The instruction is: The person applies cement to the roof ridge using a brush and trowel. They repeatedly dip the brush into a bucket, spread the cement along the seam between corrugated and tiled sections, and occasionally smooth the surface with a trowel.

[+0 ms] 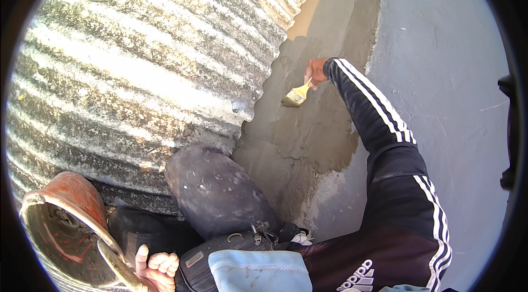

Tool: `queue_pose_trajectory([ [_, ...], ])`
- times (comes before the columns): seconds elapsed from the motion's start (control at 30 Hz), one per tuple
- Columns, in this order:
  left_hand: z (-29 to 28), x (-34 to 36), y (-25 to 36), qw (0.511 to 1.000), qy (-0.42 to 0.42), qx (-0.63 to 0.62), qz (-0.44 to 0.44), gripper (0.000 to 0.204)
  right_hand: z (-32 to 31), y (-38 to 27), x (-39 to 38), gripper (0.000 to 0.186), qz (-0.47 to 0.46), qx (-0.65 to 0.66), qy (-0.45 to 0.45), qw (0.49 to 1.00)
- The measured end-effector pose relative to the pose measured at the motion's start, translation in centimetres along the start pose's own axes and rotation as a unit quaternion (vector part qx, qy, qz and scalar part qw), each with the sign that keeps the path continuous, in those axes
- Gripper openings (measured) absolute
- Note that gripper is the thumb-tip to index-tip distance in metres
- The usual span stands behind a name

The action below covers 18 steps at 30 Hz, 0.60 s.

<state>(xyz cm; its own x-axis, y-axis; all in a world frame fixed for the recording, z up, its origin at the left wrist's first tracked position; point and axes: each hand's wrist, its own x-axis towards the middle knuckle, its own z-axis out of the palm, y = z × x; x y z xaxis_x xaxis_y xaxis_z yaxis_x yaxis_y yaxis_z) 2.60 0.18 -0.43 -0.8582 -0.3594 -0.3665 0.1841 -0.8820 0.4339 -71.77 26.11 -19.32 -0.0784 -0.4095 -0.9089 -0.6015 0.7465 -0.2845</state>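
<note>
A worker's right hand (315,73) is closed round a yellow paintbrush (297,95) just right of a corrugated sheet (154,66), the bristles angled down at a wet grey-brown band (300,138) that runs beside the sheet's wavy edge. Spreading or smoothing that band appears to be the step in hand; the next stroke would seem to call for a light, even pass along the sheet without snagging its ridges. By the sheet's lower left part, the half-curled left hand (158,270) is near a reddish bucket (82,190) and beside a brown, stick-like piece (118,267); whether it grips that piece cannot be told. The fingers hide most of the brush handle, bristle contact is hard to confirm, shadow obscures the bucket's contents, and the view's lower edge cuts off the left wrist.
</note>
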Motion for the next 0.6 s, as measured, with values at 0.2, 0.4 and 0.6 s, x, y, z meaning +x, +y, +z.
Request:
queue_pose_trajectory([
  [0.2,0.3,0.2,0.1,1.0,0.016,0.007,-0.01,0.106,-5.2,3.5,1.5,0.022,0.135,-0.1,0.163,0.972],
  [0.4,0.5,0.1,0.1,0.998,0.047,0.031,-0.017,0.109,-7.9,6.7,4.1,0.02,0.173,-0.236,0.166,0.942],
  [0.6,0.0,-0.1,0.1,1.0,0.02,0.004,-0.01,0.106,-7.8,6.3,2.6,0.03,0.343,-0.106,0.41,0.838],
])
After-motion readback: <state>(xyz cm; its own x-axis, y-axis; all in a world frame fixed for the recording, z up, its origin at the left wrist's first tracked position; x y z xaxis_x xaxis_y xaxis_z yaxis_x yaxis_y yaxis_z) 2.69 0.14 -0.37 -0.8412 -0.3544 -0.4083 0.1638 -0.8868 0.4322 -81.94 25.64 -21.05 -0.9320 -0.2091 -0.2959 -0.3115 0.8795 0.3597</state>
